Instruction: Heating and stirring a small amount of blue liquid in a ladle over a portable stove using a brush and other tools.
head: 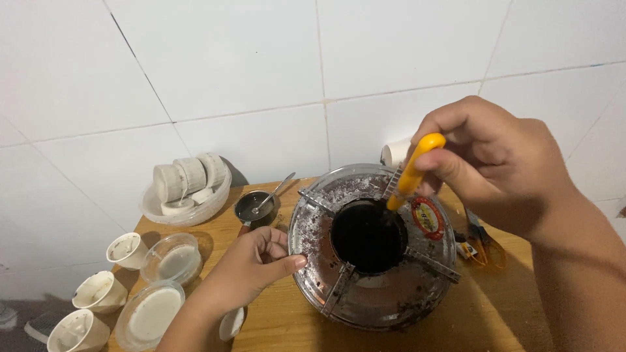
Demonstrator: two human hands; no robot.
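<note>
left hand (251,266) half curled, thumb pointing right; right hand (486,160) raised, fingers pinched shut, knuckles up.

White tiled wall (248,72) behind, large square tiles, thin grey grout lines (one diagonal seam upper left). Wooden table (287,319) pushed against it, warm brown grain. Light is even and soft, shadows short. Dark floor (19,309) patch bottom left.

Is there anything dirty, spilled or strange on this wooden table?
Yes. The round metal stove top is covered with dark crumbly residue around its black central hole. The left hand steadies its rim while the right hand pokes a yellow-handled tool there.
</note>
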